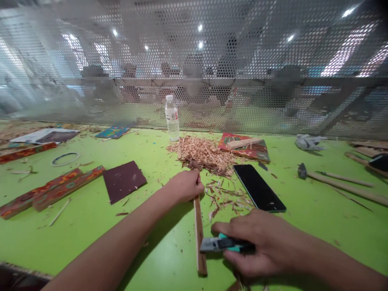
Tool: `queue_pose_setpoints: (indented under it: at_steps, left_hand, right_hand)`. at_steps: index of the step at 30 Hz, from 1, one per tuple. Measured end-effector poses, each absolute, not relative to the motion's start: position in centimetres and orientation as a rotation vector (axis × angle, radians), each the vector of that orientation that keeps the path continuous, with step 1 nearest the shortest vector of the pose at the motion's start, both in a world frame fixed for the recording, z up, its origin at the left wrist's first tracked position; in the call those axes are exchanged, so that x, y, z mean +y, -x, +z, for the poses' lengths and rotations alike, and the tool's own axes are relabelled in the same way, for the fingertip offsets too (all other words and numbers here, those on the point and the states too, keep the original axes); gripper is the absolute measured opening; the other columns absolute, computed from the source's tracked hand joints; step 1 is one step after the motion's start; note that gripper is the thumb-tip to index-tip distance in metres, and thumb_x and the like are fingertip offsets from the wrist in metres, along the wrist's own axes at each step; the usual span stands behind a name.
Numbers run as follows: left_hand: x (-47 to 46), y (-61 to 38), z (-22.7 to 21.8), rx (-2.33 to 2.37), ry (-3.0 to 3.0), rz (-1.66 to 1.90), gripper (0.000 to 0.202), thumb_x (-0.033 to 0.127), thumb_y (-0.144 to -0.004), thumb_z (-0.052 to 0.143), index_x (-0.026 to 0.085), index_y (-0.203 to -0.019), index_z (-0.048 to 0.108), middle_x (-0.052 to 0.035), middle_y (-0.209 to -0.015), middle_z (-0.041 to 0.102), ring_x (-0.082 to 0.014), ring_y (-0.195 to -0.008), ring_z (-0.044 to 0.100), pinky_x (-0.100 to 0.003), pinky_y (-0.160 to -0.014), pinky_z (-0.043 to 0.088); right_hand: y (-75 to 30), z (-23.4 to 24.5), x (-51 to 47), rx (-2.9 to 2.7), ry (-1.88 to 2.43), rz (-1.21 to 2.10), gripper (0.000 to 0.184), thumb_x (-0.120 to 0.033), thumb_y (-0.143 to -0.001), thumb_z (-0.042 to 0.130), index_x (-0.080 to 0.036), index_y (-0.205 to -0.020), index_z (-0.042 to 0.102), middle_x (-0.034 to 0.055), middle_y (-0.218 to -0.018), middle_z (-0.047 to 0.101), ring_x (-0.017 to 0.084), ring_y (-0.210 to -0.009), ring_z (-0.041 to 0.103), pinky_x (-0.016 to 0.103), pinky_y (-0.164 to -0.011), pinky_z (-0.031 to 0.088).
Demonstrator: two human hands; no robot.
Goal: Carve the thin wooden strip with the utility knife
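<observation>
My left hand is closed around the far end of a narrow wooden strip, which lies on the green table and points toward me. In my right hand is a utility knife with a black and turquoise handle. Its blade end meets the right edge of the strip, near the strip's closer end. My right fingers wrap the handle and hide part of it. Beyond my left hand is a heap of wood shavings, and thin curled peelings lie scattered to the right of the strip.
A smartphone lies right of the shavings. Sandpaper and painted wooden strips are on the left. A water bottle stands before a perforated metal screen. A hammer lies at right; people show dimly behind the screen.
</observation>
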State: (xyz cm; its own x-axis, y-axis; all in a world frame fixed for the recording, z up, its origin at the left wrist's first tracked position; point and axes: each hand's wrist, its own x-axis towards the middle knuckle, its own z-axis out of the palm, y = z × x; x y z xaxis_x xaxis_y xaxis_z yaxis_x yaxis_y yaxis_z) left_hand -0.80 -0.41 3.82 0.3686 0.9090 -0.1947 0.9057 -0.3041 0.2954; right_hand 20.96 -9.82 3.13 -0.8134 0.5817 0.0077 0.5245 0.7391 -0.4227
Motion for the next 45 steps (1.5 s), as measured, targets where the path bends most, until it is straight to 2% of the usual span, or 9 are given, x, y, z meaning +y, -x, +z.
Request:
queue_pose_setpoints:
  at_steps: [7,11,16,24,29,34,39,41,45]
  left_hand:
    - [-0.2,0.6,3.6,1.591,-2.306,0.004,0.016,0.028,-0.09,0.056,0.02,-0.095,0.069,-0.0111,-0.096,0.078,-0.0295,-0.09,0.073,-0.033,-0.069,0.047]
    - [-0.1,0.6,3.6,1.583,-2.307,0.001,0.016,0.028,-0.09,0.055,0.02,-0.094,0.069,-0.0117,-0.098,0.079,-0.0301,-0.091,0.073,-0.034,-0.07,0.048]
    - [-0.1,0.6,3.5,1.577,-2.294,0.021,0.014,0.028,-0.09,0.056,0.021,-0.094,0.068,-0.0099,-0.095,0.078,-0.0291,-0.09,0.073,-0.033,-0.068,0.046]
    - [-0.2,0.7,3.5,1.582,-2.279,0.024,0.013,0.026,-0.09,0.056,0.022,-0.095,0.067,-0.0069,-0.093,0.077,-0.026,-0.088,0.072,-0.031,-0.068,0.046]
    - [-0.1,0.7,3.5,1.579,-2.294,0.02,0.012,0.027,-0.091,0.056,0.021,-0.094,0.066,-0.0077,-0.093,0.077,-0.0269,-0.088,0.072,-0.033,-0.067,0.044]
    - [-0.3,0.7,3.6,1.568,-2.304,0.004,0.013,0.028,-0.09,0.056,0.021,-0.093,0.067,-0.0079,-0.092,0.077,-0.0264,-0.086,0.071,-0.032,-0.064,0.043]
    - [-0.4,0.8,3.7,1.57,-2.308,-0.013,0.015,0.027,-0.091,0.055,0.021,-0.095,0.068,-0.0092,-0.095,0.077,-0.0268,-0.085,0.071,-0.032,-0.065,0.045]
    - [-0.4,0.7,3.7,1.575,-2.311,-0.017,0.016,0.028,-0.091,0.055,0.02,-0.095,0.068,-0.0101,-0.096,0.078,-0.0279,-0.086,0.072,-0.033,-0.066,0.046]
    - [-0.3,0.6,3.6,1.583,-2.323,-0.012,0.018,0.03,-0.09,0.055,0.02,-0.095,0.069,-0.0113,-0.096,0.078,-0.0299,-0.089,0.073,-0.034,-0.068,0.048]
  right_hand:
    - [-21.8,1.8,-7.8,-2.688,0.954,0.56,0.036,-0.035,-0.101,0.054,-0.022,-0.131,0.069,0.0077,-0.095,0.08,0.021,-0.079,0.072,0.03,-0.072,0.052]
    - [-21.2,1.7,-7.3,-2.666,1.027,0.544,0.041,-0.039,-0.104,0.051,-0.02,-0.137,0.067,0.0116,-0.104,0.08,0.024,-0.088,0.074,0.033,-0.079,0.053]
    - [-20.4,2.3,-7.5,-2.699,1.07,0.556,0.04,-0.04,-0.105,0.049,-0.021,-0.136,0.066,0.0094,-0.102,0.08,0.024,-0.086,0.074,0.031,-0.075,0.051]
    - [-20.5,2.6,-7.9,-2.766,0.994,0.602,0.033,-0.037,-0.102,0.051,-0.021,-0.124,0.069,0.0062,-0.09,0.079,0.022,-0.075,0.071,0.03,-0.067,0.045]
    - [-20.8,2.3,-8.0,-2.802,0.918,0.544,0.038,-0.035,-0.098,0.054,-0.022,-0.13,0.069,0.0046,-0.083,0.078,0.021,-0.068,0.069,0.031,-0.062,0.04]
    - [-20.8,2.8,-8.5,-2.811,0.897,0.578,0.026,-0.033,-0.094,0.055,-0.024,-0.112,0.072,0.0026,-0.077,0.074,0.019,-0.063,0.064,0.031,-0.059,0.037]
    - [-20.4,2.8,-10.4,-2.853,0.825,0.636,0.011,-0.029,-0.075,0.064,-0.028,-0.085,0.068,-0.0054,-0.06,0.062,0.014,-0.05,0.048,0.028,-0.052,0.031]
    - [-20.3,2.5,-10.6,-2.83,0.805,0.598,0.015,-0.029,-0.074,0.064,-0.028,-0.088,0.07,-0.0048,-0.061,0.062,0.014,-0.05,0.049,0.029,-0.051,0.03]
    - [-20.3,2.1,-9.8,-2.697,0.852,0.503,0.027,-0.029,-0.087,0.056,-0.024,-0.107,0.075,0.0008,-0.07,0.071,0.016,-0.055,0.059,0.029,-0.055,0.037]
